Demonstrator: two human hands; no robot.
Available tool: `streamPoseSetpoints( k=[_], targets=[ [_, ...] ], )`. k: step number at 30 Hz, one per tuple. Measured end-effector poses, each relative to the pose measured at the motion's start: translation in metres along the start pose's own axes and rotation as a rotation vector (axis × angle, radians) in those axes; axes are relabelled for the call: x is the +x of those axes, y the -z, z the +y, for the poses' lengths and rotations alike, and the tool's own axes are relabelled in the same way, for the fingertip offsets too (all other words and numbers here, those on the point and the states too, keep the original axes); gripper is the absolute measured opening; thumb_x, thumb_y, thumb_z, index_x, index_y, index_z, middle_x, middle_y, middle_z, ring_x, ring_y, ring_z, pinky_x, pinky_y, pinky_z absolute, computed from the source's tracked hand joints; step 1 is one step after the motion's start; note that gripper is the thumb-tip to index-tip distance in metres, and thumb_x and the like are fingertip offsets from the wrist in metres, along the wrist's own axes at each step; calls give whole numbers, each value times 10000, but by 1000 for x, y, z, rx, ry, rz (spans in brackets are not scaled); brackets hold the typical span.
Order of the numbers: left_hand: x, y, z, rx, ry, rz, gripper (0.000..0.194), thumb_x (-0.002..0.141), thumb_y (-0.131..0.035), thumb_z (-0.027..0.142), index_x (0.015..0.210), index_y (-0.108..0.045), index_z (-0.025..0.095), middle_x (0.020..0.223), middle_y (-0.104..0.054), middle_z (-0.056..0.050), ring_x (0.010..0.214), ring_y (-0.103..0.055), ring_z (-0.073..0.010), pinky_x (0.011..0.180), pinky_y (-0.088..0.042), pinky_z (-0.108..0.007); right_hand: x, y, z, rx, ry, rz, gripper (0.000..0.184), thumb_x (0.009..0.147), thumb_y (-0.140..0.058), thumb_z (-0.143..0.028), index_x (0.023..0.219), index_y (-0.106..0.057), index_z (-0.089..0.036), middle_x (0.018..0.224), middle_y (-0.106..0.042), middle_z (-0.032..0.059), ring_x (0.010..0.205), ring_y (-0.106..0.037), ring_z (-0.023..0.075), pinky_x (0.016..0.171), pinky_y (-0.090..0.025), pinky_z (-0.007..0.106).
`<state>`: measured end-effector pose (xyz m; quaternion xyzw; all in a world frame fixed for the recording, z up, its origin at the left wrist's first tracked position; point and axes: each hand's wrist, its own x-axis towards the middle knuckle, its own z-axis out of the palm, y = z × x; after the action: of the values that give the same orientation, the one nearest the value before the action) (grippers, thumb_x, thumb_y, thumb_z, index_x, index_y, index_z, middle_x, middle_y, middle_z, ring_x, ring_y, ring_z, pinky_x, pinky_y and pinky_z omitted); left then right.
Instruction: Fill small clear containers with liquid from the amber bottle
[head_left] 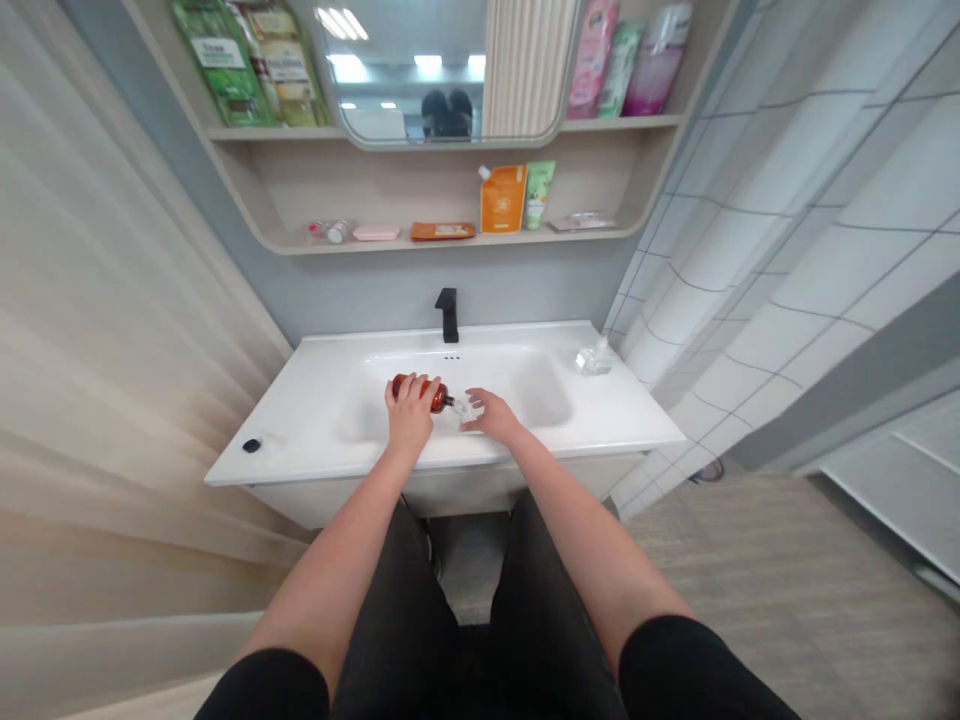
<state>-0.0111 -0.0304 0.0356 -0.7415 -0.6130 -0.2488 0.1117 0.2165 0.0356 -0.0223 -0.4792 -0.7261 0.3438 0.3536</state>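
Note:
My left hand [410, 402] is wrapped over a reddish-brown bottle [439, 400], which lies on its side above the sink basin [544, 385]. The bottle's dark neck points right, toward my right hand. There, the curved fingers of my right hand [491, 412] are around a small clear container [463, 408] close to the bottle's mouth. Its exact shape is hard to make out, and I cannot tell whether the two touch. A small black cap [251, 445] lies on the left of the white counter [292, 400].
A black faucet [448, 318] stands behind the basin. On the counter's right is a clear pump bottle [595, 358]. The shelf [360, 165] above holds an orange pouch [502, 198], a green tube [538, 195] and several bottles around a mirror [442, 70]. Curtains hang on both sides.

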Motion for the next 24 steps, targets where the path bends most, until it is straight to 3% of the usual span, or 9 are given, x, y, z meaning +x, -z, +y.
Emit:
streamPoseSetpoints(
  k=[24],
  targets=[
    [-1, -4, -2, 26, -32, 59, 652, 971, -457, 82, 1562, -642, 285, 1621, -624, -145, 1595, -454, -355, 1356, -179, -684, -4, 4, -8, 3, 10, 1, 921, 588, -1051, -246, 1437, -694, -247, 1271, -766, 91, 1082, -745, 269, 1024, -572, 418]
  ],
)
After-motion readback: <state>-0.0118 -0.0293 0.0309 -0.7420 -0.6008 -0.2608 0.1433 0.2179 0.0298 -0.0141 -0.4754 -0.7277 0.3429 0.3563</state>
